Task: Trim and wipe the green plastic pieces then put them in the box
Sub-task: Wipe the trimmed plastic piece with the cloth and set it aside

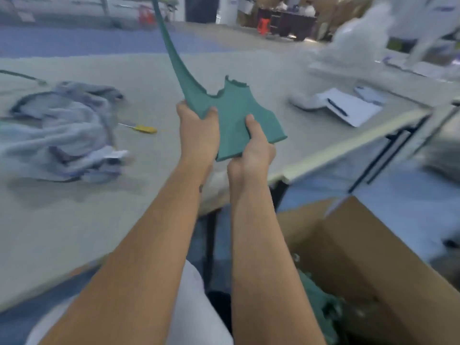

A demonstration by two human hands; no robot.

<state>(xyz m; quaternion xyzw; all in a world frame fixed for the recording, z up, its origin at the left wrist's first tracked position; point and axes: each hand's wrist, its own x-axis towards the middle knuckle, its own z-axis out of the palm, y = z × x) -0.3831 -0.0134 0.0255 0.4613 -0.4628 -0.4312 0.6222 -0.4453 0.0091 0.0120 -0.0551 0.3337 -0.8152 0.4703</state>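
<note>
I hold a green plastic piece (pixel 232 113) up above the table edge; it is flat, with ragged upper edges and a long thin strip rising past the top of the view. My left hand (pixel 198 131) grips its left side where the strip begins. At the lower right edge my right hand (pixel 255 145) pinches it, thumb on the front face. An open cardboard box (pixel 361 257) stands on the floor at the lower right, with green pieces (pixel 316 300) inside it. A yellow-handled trimming tool (pixel 142 128) lies on the table left of my hands.
A crumpled grey-blue cloth (pixel 64 135) lies on the grey table (pixel 74 220) at the left. A white pad with a pen (pixel 348 108) and a white object lie at the right. The table edge (pixel 348 148) runs diagonally above the box. A person in white stands far right.
</note>
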